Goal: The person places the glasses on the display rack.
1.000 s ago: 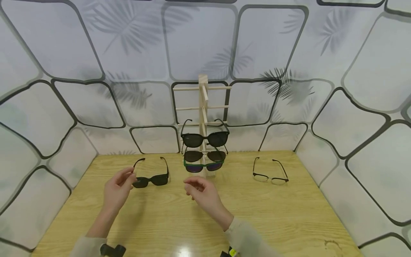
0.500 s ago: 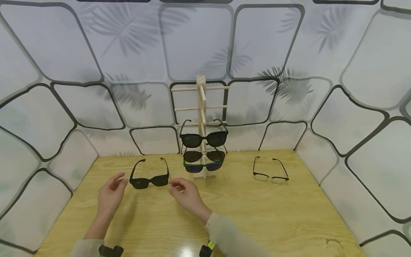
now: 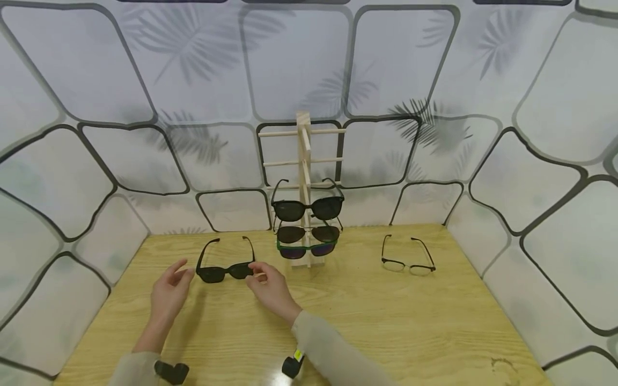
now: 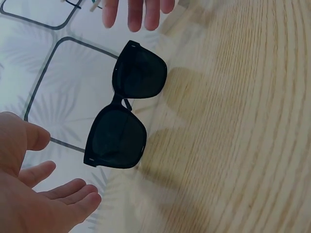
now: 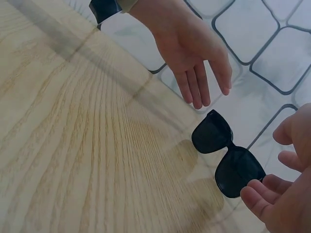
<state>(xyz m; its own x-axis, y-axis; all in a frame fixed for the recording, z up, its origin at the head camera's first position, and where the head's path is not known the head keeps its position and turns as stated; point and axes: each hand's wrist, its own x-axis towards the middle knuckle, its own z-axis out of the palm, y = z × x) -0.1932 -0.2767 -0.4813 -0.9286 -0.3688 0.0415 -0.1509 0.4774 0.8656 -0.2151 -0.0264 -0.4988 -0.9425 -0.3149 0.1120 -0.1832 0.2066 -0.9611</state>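
Note:
Black sunglasses [image 3: 224, 272] with dark lenses lie on the wooden table, temples unfolded and pointing to the back. My left hand [image 3: 169, 294] is just left of them, its fingers relaxed and apart from the frame. At the other end, my right hand [image 3: 272, 292] has its fingertips by the right hinge. In the right wrist view its fingers overlap the corner of the sunglasses [image 5: 238, 172]. The left wrist view has a small gap between the right hand's fingers [image 4: 136, 14] and the frame. Neither hand holds anything.
A wooden display rack [image 3: 304, 145] stands at the back centre. It carries black sunglasses [image 3: 325, 208], dark-lensed sunglasses [image 3: 291, 234] and green-framed sunglasses [image 3: 292, 252]. Half-rim eyeglasses [image 3: 407, 267] lie on the right of the table [image 3: 410, 332]. Patterned fabric walls [image 3: 217, 155] enclose the table.
My right hand has moved left from in front of the rack to the right end of the sunglasses. The left hand has drawn back slightly from their left end. The sunglasses have hardly moved.

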